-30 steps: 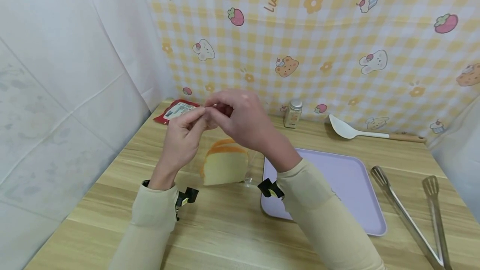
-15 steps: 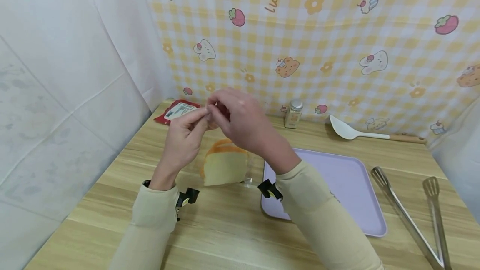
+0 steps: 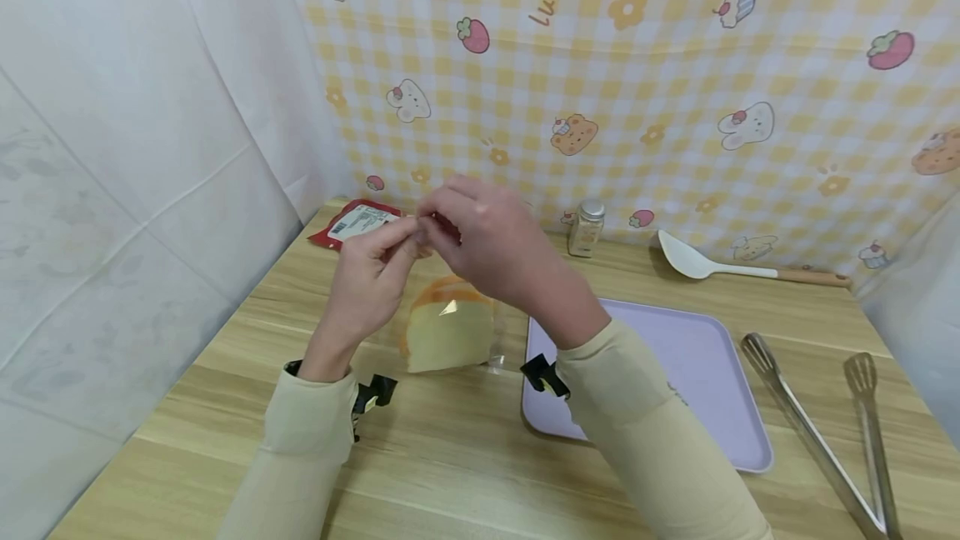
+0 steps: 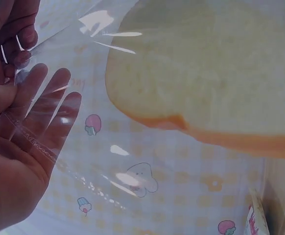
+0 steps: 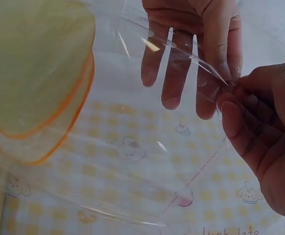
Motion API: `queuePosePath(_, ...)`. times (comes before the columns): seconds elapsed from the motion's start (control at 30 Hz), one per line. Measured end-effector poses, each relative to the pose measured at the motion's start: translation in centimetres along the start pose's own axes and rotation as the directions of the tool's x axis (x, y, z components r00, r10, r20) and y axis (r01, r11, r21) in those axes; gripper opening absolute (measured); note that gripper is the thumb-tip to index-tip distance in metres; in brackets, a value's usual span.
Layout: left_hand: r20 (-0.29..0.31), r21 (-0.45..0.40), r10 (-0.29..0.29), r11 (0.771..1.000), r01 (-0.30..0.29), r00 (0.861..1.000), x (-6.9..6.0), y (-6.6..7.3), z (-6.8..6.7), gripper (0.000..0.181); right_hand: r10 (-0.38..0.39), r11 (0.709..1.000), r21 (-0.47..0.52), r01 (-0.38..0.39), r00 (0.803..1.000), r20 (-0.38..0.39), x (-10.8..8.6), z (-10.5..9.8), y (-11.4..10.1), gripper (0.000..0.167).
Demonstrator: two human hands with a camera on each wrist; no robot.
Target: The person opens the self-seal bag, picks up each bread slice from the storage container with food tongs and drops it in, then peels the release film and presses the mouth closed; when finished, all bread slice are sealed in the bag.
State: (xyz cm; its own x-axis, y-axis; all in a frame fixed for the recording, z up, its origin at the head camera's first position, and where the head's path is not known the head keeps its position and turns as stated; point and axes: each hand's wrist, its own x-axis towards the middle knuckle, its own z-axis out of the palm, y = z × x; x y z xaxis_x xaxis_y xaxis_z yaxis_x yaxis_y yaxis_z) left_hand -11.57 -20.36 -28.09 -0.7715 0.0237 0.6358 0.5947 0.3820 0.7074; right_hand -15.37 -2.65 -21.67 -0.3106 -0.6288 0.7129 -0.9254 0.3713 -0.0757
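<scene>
Bread slices (image 3: 450, 336) with orange-brown crusts are inside a clear plastic bag (image 4: 98, 161), hanging below both hands in the head view. My left hand (image 3: 367, 277) pinches the bag's upper edge between thumb and forefinger. Its other fingers show straight behind the film in the left wrist view. Close against it, my right hand (image 3: 495, 244) pinches the same edge with thumb and curled forefinger. In the right wrist view the fingertips of the right hand (image 5: 274, 142) meet the bag's gathered corner beside the left hand (image 5: 196, 44). The exact opening of the bag cannot be made out.
A lilac tray (image 3: 720, 407) lies on the wooden table right of the bread. Metal tongs (image 3: 813, 440) are at the right edge. Behind stand a seasoning jar (image 3: 586, 228), a white spatula-spoon (image 3: 690, 259) and a red packet (image 3: 352, 222), near the checked cloth.
Both hands stay nearly in place, pinching the bag's edge, having shifted very slightly right. A bright glint now shows on the film over the bread.
</scene>
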Motion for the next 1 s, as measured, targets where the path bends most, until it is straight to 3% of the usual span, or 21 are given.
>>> queuePosePath(0.13,-0.009,0.033,-0.006,0.999,0.006,1.0,-0.1,0.1,-0.1,0.021,-0.014,0.997,-0.071,0.013,1.0,-0.014,0.0,0.5,-0.2,0.006)
queuePosePath(0.23,-0.01,-0.009,-0.027,1.0,0.027,1.0,-0.1,0.2,-0.1,0.024,0.017,0.998,-0.053,-0.019,1.0,-0.026,0.0,0.9,-0.3,0.004)
queuePosePath(0.47,-0.017,-0.165,-0.084,0.983,0.08,0.996,0.1,0.2,0.0,0.028,0.128,0.989,0.09,-0.119,0.987,-0.098,-0.1,1.4,-0.3,0.005)
queuePosePath(0.67,-0.018,-0.315,-0.094,0.946,0.083,0.995,0.3,0.0,0.0,0.029,0.264,0.93,0.303,-0.209,0.952,-0.154,-0.7,1.6,0.0,0.008)
queuePosePath(0.73,-0.019,-0.339,-0.105,0.936,0.092,0.994,0.3,0.1,0.1,0.03,0.274,0.916,0.347,-0.203,0.947,-0.168,-0.9,1.7,0.1,0.009)
queuePosePath(0.9,-0.032,-0.316,-0.123,0.943,0.106,0.992,0.4,0.3,0.1,0.03,0.255,0.902,0.398,-0.167,0.95,-0.179,-1.3,2.1,0.5,0.019)
queuePosePath(1.0,-0.039,-0.302,-0.126,0.947,0.108,0.991,0.4,0.3,0.0,0.03,0.217,0.917,0.378,-0.128,0.955,-0.203,-1.3,2.4,0.5,0.027)
